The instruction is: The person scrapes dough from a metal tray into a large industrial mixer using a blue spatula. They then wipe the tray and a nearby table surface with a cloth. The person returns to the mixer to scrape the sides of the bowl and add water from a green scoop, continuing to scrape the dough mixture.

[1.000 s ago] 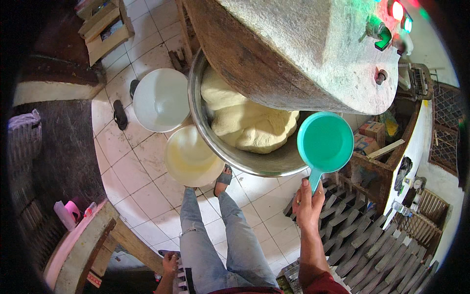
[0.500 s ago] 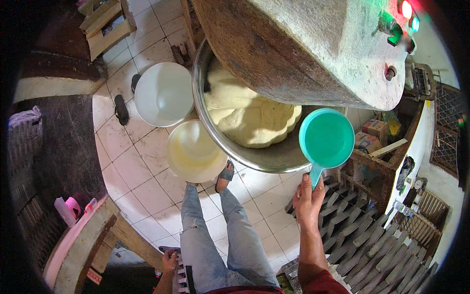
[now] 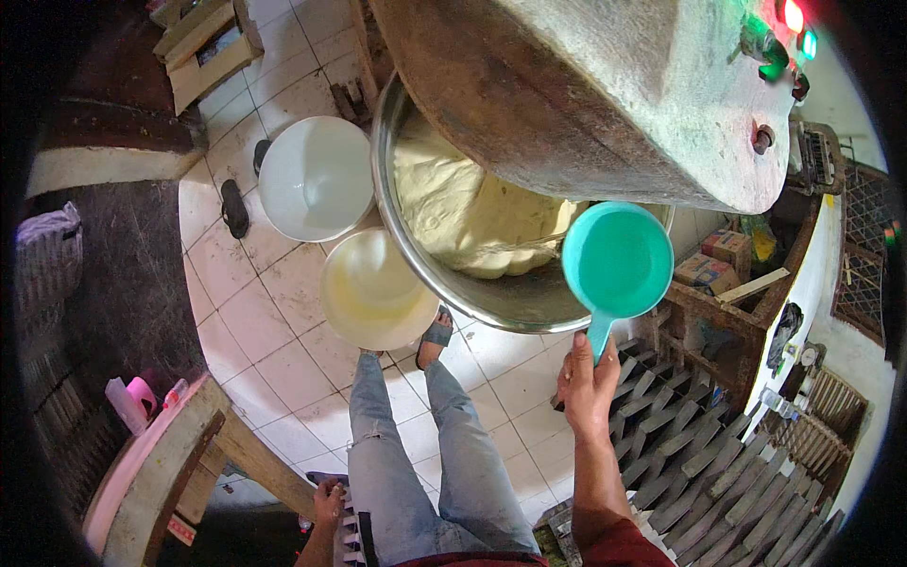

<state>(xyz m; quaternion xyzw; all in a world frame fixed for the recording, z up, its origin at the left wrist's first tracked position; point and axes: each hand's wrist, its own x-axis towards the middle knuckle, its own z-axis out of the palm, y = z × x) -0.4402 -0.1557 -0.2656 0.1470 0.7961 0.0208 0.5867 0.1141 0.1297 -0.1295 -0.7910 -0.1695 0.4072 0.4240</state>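
Note:
My right hand (image 3: 592,387) grips the handle of a turquoise dipper (image 3: 619,263), with liquid apparently inside. The dipper is over the right front rim of a large steel mixing bowl (image 3: 408,248). Pale dough (image 3: 472,213) fills much of that bowl, its far side hidden under the mixer head (image 3: 605,113). Down beside my left thigh, my left hand (image 3: 329,501) has curled fingers near a dark edge by a slatted stack; what they hold, if anything, is hard to see.
A white bucket (image 3: 316,180) and a cream tub (image 3: 378,293) with yellowish residue stand left of the bowl. Stacked grey slats (image 3: 690,435) lie at the right, before a wooden shelf (image 3: 727,317) with boxes. A pink-edged table (image 3: 142,463) is at lower left.
The dipper and my right hand have moved slightly left and up over the bowl's rim. The dough's surface has shifted and looks more stretched. My left hand stays put.

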